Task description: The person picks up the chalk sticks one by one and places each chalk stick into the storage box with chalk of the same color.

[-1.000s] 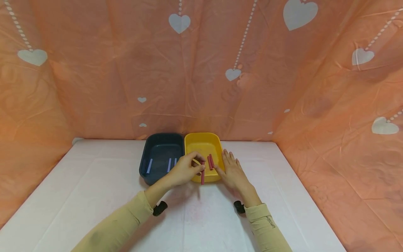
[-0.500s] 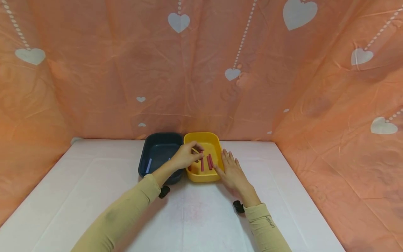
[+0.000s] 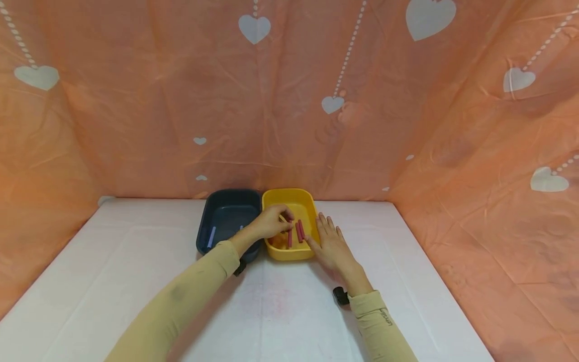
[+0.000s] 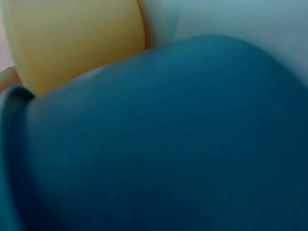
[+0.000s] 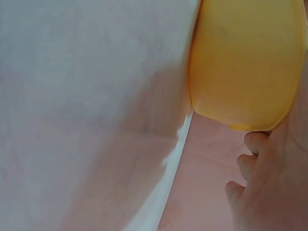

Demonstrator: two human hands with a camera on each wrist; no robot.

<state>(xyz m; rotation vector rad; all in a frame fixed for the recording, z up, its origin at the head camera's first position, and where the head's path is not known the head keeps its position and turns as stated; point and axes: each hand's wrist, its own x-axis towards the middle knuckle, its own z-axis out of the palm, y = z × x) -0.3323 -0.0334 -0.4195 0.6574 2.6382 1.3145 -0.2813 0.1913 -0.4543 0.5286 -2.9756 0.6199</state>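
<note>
With thumb and fingertips my left hand (image 3: 273,221) pinches a red chalk stick (image 3: 290,240) low inside the yellow tray (image 3: 291,255). Just right of it, two more red chalk sticks (image 3: 299,231) lie side by side in that tray. My right hand (image 3: 333,246) rests with straight fingers against the tray's right side. A dark blue tray (image 3: 226,213) stands to the left, holding a lavender chalk stick (image 3: 211,237); the left forearm hides part of its inside. The left wrist view is mostly filled by the blue tray's outer wall (image 4: 183,134).
Both trays stand side by side at the back of a white-covered table (image 3: 276,306). Behind them hangs an orange curtain (image 3: 289,151) with white hearts. It also closes off the left and right sides.
My left hand has moved forward over the yellow tray and lowered the red chalk stick from above its front rim to inside. My right hand has stayed at the tray's side.
</note>
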